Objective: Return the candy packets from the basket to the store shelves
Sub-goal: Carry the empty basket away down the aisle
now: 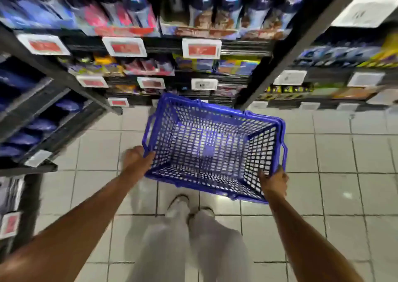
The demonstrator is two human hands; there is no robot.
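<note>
Overhead, dark store shelves (226,44) stood in at least three tiers, stocked with blurred candy packets (137,12) too smeared to count; price tags (201,48) lined their edges; below lay a tiled floor (323,152); one blue basket (215,113), showing nothing inside, hung between two hands; the left hand (137,157) gripped its near-left rim; the right hand (274,182) gripped its near-right corner.

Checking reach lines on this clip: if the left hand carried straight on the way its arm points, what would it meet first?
The left hand already grips the blue basket at its near-left corner; beyond, probably the lower shelves, though depth is unclear.
</note>
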